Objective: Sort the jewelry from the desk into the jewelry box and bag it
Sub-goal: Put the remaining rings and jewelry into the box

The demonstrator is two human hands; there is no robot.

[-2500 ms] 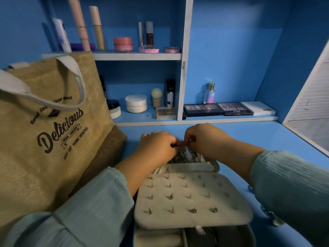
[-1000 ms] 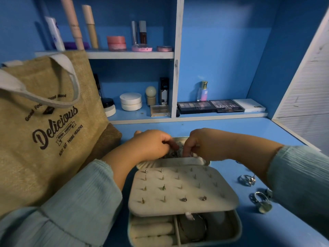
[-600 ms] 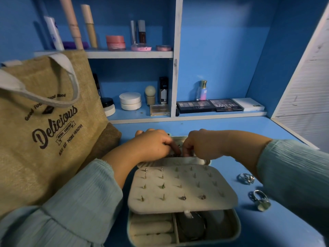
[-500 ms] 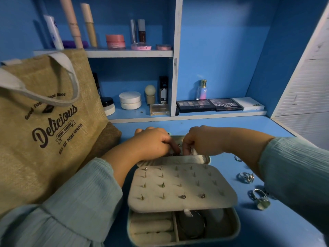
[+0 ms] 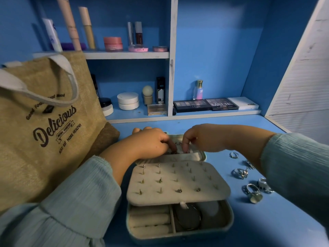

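Fingers first: we have both hands over the far half of the jewelry box (image 5: 179, 234). Our left hand (image 5: 151, 141) curls its fingers downward, tips pressed into a small tangle of dark metal jewelry (image 5: 175, 152) lying in that far tray. Our right hand (image 5: 203, 138) also bends its fingers down, thumb and forefinger drawn close together at the same tangle; whether they truly pinch a piece or only touch it, we cannot tell.

Materials next. The box is a rounded rectangle with a pale teal shell and a soft, cream, suede-like lining. A padded earring panel (image 5: 178, 182) lies across its middle, studded with rows of small metal posts. Below the panel, the near tray shows cream ring rolls (image 5: 149, 219) on the left and a dark round bangle (image 5: 187, 218) in the compartment beside them.

On the smooth blue desk (image 5: 267, 225), to the right of the box, several silver rings (image 5: 249, 186) lie loose, one with a large pale stone.

A coarse woven jute bag (image 5: 48, 122) with grey fabric handles and dark printed lettering stands upright to the left of the box, near our left sleeve (image 5: 71, 207), which is ribbed light-teal cloth.
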